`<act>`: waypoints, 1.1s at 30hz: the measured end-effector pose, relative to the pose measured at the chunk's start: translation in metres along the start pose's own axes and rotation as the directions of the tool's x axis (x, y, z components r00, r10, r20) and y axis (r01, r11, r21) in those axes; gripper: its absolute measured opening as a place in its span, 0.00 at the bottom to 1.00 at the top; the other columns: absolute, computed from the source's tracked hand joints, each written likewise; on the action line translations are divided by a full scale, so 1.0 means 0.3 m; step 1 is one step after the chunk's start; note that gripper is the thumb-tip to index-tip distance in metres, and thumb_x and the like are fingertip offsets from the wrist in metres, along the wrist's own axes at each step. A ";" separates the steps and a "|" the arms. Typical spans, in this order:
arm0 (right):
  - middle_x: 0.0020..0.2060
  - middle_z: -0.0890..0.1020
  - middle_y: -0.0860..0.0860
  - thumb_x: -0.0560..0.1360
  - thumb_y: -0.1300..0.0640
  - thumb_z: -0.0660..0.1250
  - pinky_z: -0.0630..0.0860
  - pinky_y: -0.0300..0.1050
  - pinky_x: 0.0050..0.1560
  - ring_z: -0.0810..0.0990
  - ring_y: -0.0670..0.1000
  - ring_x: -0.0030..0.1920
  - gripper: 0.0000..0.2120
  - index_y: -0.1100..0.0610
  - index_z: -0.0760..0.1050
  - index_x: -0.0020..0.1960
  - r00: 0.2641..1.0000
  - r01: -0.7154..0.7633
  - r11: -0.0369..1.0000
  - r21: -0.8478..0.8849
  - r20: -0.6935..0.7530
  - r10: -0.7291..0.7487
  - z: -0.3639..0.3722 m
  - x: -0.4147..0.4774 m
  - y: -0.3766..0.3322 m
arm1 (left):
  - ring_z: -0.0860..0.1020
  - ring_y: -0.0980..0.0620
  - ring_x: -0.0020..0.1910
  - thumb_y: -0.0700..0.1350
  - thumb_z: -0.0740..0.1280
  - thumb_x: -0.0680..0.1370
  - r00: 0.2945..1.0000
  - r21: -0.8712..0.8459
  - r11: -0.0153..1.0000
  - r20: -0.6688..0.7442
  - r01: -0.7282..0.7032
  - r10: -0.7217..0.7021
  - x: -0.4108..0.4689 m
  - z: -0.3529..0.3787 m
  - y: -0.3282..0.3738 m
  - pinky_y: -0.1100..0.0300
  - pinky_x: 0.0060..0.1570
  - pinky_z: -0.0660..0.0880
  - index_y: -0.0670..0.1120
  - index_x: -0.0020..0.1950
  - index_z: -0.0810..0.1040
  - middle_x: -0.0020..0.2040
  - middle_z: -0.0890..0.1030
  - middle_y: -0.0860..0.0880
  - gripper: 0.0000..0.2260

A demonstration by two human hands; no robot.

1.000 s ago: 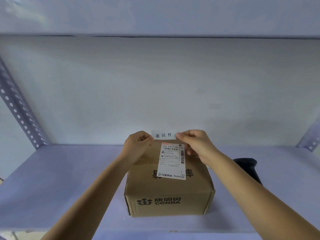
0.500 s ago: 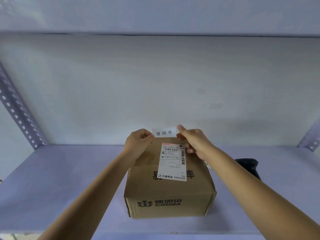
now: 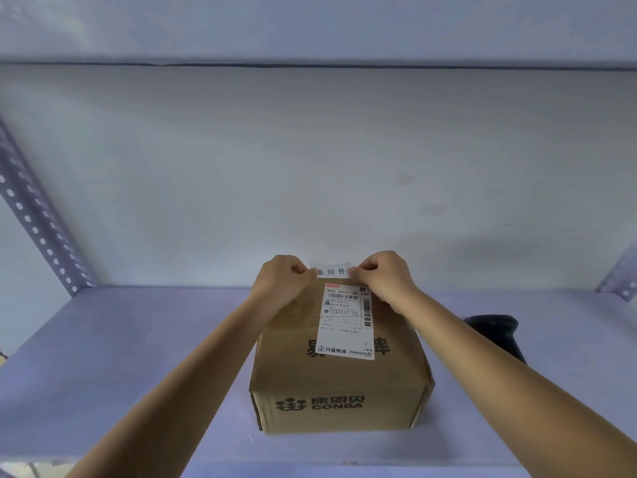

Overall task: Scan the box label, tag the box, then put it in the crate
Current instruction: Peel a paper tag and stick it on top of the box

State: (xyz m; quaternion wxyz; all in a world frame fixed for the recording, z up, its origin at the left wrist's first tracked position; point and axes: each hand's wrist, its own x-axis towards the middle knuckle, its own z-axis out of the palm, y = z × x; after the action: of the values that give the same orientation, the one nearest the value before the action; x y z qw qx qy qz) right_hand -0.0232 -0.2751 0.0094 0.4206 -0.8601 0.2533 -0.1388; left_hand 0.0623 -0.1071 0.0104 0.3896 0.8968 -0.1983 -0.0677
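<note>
A brown cardboard box (image 3: 339,384) printed CONBA stands on the shelf in front of me. A white shipping label (image 3: 346,326) with barcodes is stuck on its top. Above the box's far edge I hold a small white tag (image 3: 331,270) with three black characters, stretched between both hands. My left hand (image 3: 282,279) pinches its left end and my right hand (image 3: 382,276) pinches its right end. The tag's ends are hidden by my fingers. No crate is in view.
The box sits on a pale shelf board (image 3: 120,357) with a white wall behind. A black scanner (image 3: 496,331) lies to the right of the box, partly behind my right forearm. Perforated metal uprights (image 3: 38,222) stand at the left and right back corners.
Both hands have closed in on the tag, now covering its ends, and it sits slightly lower, near the box's far edge. The box has not moved.
</note>
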 end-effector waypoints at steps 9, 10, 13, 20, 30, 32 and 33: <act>0.38 0.85 0.51 0.77 0.51 0.68 0.74 0.43 0.33 0.84 0.53 0.40 0.11 0.58 0.81 0.43 0.997 -0.010 0.960 -0.280 -0.079 -0.013 0.039 -0.010 -0.020 | 0.77 0.50 0.42 0.53 0.67 0.76 1.000 0.236 0.972 -0.022 0.021 -0.016 0.022 0.031 0.015 0.61 0.34 0.67 0.50 0.41 0.77 0.40 0.79 0.55 0.08; 0.39 0.85 0.51 0.77 0.51 0.67 0.74 0.43 0.33 0.84 0.53 0.40 0.11 0.59 0.81 0.44 0.996 -0.012 0.955 -0.298 -0.085 -0.014 0.041 -0.012 -0.023 | 0.77 0.50 0.43 0.53 0.67 0.76 0.999 0.244 0.970 -0.034 0.024 -0.017 0.023 0.036 0.014 0.60 0.36 0.68 0.51 0.41 0.77 0.41 0.79 0.54 0.08; 0.41 0.85 0.51 0.77 0.51 0.67 0.73 0.43 0.34 0.84 0.53 0.42 0.10 0.58 0.81 0.46 0.994 -0.012 0.944 -0.329 -0.103 -0.023 0.045 -0.017 -0.028 | 0.78 0.48 0.44 0.53 0.66 0.75 0.998 0.270 0.962 -0.066 0.032 -0.015 0.019 0.046 0.016 0.59 0.40 0.69 0.51 0.41 0.77 0.43 0.79 0.54 0.07; 0.42 0.85 0.54 0.78 0.52 0.66 0.71 0.44 0.34 0.83 0.55 0.40 0.13 0.61 0.79 0.42 0.994 -0.006 0.927 -0.376 -0.104 -0.035 0.049 -0.022 -0.037 | 0.77 0.47 0.41 0.50 0.65 0.75 0.998 0.307 0.951 -0.063 0.025 -0.006 0.018 0.048 0.027 0.59 0.38 0.71 0.49 0.40 0.77 0.41 0.80 0.51 0.06; 0.50 0.79 0.51 0.77 0.54 0.65 0.66 0.42 0.34 0.74 0.51 0.42 0.08 0.57 0.73 0.54 0.992 0.010 0.928 -0.372 -0.116 -0.058 0.047 -0.018 -0.027 | 0.78 0.47 0.46 0.50 0.63 0.78 0.989 0.352 0.934 -0.111 -0.055 0.100 0.000 0.051 0.009 0.56 0.40 0.70 0.45 0.48 0.76 0.47 0.79 0.49 0.09; 0.55 0.76 0.50 0.79 0.56 0.62 0.69 0.43 0.39 0.77 0.50 0.44 0.09 0.55 0.72 0.59 0.979 0.118 0.905 -0.409 -0.104 -0.175 0.053 -0.036 -0.010 | 0.78 0.47 0.51 0.47 0.61 0.79 0.967 0.345 0.923 -0.123 -0.168 0.222 -0.022 0.058 -0.006 0.56 0.42 0.72 0.47 0.55 0.76 0.54 0.77 0.49 0.08; 0.57 0.75 0.51 0.79 0.57 0.61 0.71 0.44 0.40 0.79 0.51 0.45 0.12 0.54 0.72 0.62 0.968 0.178 0.882 -0.436 -0.081 -0.235 0.058 -0.046 0.001 | 0.78 0.48 0.53 0.46 0.60 0.80 0.948 0.354 0.906 -0.128 -0.231 0.292 -0.033 0.062 -0.012 0.57 0.42 0.71 0.48 0.59 0.76 0.56 0.76 0.49 0.10</act>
State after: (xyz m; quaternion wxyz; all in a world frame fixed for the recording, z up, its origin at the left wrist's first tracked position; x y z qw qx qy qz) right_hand -0.0270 -0.2563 -0.0019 0.1881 -0.9419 0.2113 -0.1809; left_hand 0.0492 -0.1133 -0.0053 0.2533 0.9174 -0.2900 0.1004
